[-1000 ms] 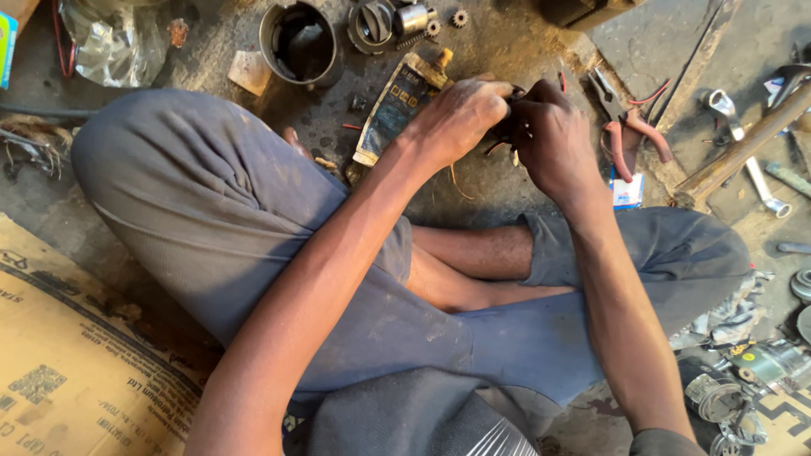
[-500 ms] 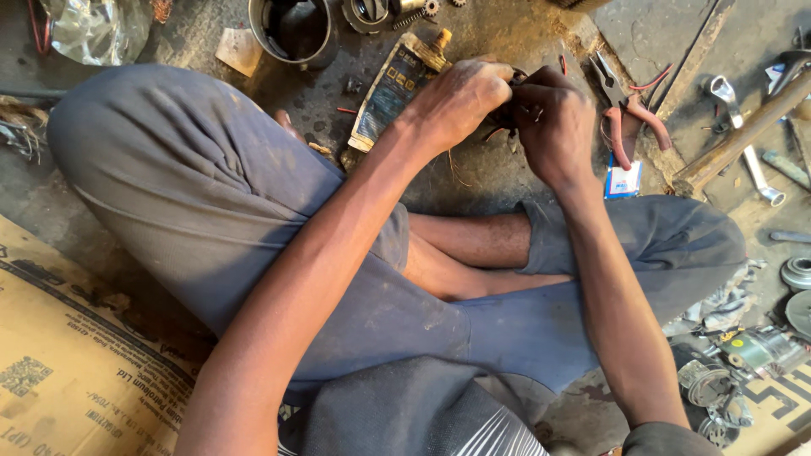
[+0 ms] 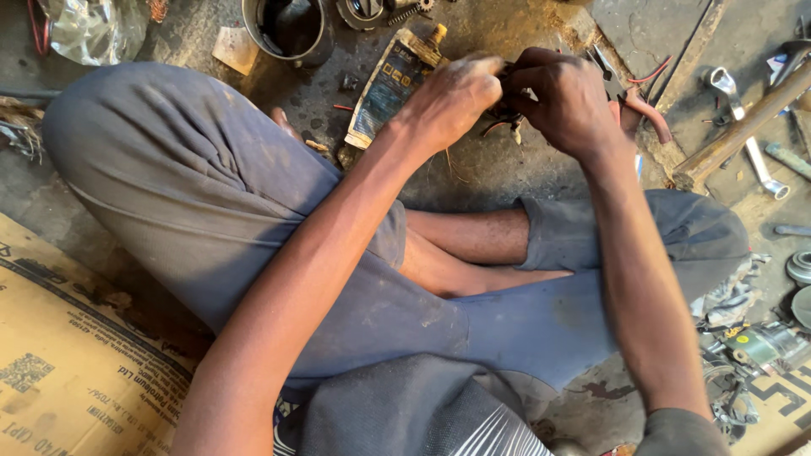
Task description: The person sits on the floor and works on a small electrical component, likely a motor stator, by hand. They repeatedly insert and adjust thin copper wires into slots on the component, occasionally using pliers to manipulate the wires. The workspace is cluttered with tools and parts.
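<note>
Head view, and you ask what could slip?

— Yes. What have you got there?

— Both my hands are pinched shut on a small bundle of wires (image 3: 504,118), held up over the floor (image 3: 507,173) in front of my crossed legs. My left hand (image 3: 452,97) curls round one side, my right hand (image 3: 562,97) grips the other; fingers hide most of it.

— So the risk?

— I judge the thin ends could snap or prick a finger if I twist too hard. If my grip loosens, the bundle drops into the grit beside the flat pouch (image 3: 389,84), where small bits get lost.

— And the pliers (image 3: 638,105)?

— Just behind my right hand; a stray elbow could knock them.
</note>
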